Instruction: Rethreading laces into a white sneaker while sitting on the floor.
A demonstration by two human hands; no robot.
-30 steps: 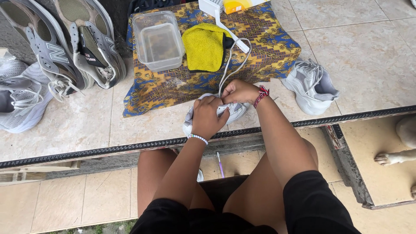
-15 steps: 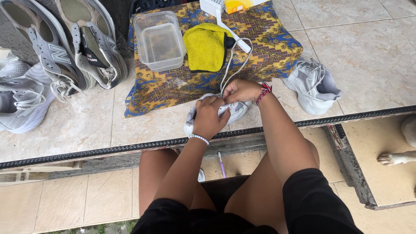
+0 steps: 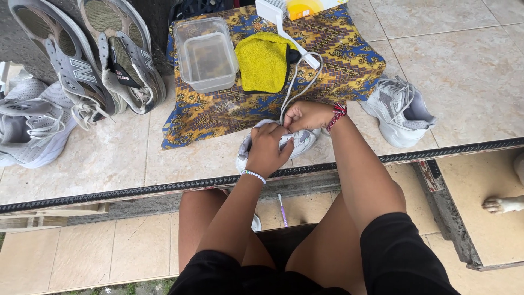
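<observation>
Both hands still grip one white sneaker; lace lifted.

Two grey sneakers lean at ten o'clock, two white shoes lie at nine, one white shoe at three, one shoe under two hands. One clear container, one yellow cloth, one white brush.

Shoes and cleaning things spread over a tiled ledge

A patterned cloth lay at the middle, bearing a plastic tub on its left, a folded rag right of that, and a brush behind. A shoe sat at the cloth's near edge under both hands. One sneaker lay right; several sneakers lay left.
</observation>
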